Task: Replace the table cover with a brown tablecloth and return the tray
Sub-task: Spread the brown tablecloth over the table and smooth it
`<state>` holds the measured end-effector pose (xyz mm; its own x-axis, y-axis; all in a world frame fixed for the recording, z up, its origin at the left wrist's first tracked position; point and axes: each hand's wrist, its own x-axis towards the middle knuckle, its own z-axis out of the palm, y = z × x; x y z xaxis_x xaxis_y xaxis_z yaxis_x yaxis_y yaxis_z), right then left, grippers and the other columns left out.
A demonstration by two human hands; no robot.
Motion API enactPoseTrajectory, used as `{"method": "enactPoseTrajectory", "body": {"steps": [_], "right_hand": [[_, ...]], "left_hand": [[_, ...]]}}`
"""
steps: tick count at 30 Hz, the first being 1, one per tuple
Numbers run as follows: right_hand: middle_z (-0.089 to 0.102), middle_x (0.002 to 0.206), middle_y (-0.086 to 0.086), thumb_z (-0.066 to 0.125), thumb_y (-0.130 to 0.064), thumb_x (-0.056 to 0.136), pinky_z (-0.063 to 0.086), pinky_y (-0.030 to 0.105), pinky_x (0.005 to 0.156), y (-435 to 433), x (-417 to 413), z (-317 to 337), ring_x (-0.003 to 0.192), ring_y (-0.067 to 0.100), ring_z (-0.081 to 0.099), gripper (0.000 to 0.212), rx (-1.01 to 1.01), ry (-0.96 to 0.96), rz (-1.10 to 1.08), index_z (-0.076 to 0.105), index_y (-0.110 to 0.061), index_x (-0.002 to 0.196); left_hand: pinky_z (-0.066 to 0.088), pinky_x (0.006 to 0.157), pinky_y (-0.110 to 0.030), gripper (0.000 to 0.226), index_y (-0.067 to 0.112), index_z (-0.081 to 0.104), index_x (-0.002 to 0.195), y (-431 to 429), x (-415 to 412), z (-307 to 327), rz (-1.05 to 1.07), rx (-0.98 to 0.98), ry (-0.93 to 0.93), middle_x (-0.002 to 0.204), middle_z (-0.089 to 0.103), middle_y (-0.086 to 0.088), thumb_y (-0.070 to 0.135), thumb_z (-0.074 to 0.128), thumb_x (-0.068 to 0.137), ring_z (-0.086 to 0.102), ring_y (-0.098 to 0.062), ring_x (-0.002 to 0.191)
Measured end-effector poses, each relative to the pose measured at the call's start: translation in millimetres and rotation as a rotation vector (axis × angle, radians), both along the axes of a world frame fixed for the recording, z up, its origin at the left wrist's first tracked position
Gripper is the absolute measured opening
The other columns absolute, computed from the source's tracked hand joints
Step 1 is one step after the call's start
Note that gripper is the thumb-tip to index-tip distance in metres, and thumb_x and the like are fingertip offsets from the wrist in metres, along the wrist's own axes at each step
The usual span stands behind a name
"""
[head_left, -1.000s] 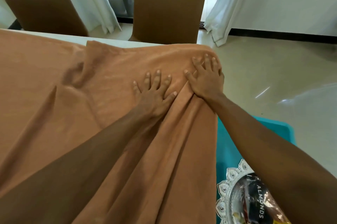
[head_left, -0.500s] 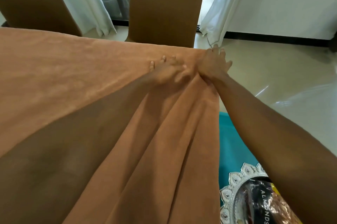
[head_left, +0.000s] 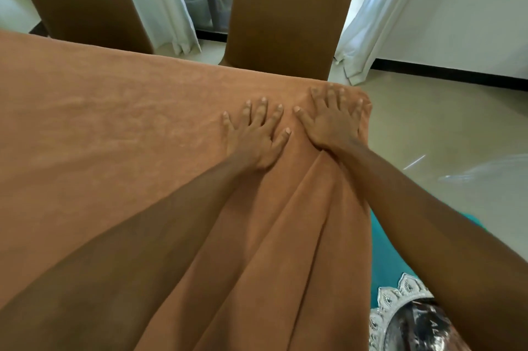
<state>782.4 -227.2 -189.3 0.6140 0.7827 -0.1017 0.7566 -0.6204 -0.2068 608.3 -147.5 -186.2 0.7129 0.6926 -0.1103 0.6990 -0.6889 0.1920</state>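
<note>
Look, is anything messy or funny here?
Yes. The brown tablecloth lies flat on the left, but long folds bunch below the left hand and right hand near the corner. The silver tray sits on a teal surface, not on the cloth.

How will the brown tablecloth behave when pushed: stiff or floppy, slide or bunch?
Likely floppy: the brown tablecloth hangs off the near edge in deep soft folds. Pushed, it would probably bunch rather than slide whole; folds start at the wrists of the flat left hand and right hand. Matte, textured weave suggests some grip.
</note>
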Motion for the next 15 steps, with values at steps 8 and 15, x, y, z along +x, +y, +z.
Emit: {"method": "enactPoseTrajectory", "body": {"steps": [8, 15], "right_hand": [[-0.010, 0.169, 0.004, 0.020, -0.079, 0.093, -0.008, 0.057, 0.120, 15.9, 26.3, 19.2, 0.155, 0.029, -0.013, 0.083, -0.126, 0.128, 0.029, 0.000, -0.037, 0.161], [0.017, 0.167, 0.012, 0.034, -0.066, 0.098, 0.012, 0.056, 0.123, 3.8, 28.2, 37.8, 0.154, 0.033, 0.016, 0.079, -0.040, 0.183, 0.067, 0.011, -0.026, 0.162]], "left_hand": [[-0.015, 0.114, -0.061, 0.071, 0.044, 0.005, 0.157, 18.7, 14.8, 3.6, -0.028, -0.073, 0.033, 0.167, -0.007, 0.007, 0.073, 0.018, 0.093, -0.012, -0.023, 0.153], [0.010, 0.121, -0.055, 0.053, 0.027, 0.045, 0.147, -50.0, -68.5, 15.8, -0.134, -0.155, -0.306, 0.157, 0.040, 0.000, 0.047, 0.043, 0.098, 0.026, -0.024, 0.149]]}}
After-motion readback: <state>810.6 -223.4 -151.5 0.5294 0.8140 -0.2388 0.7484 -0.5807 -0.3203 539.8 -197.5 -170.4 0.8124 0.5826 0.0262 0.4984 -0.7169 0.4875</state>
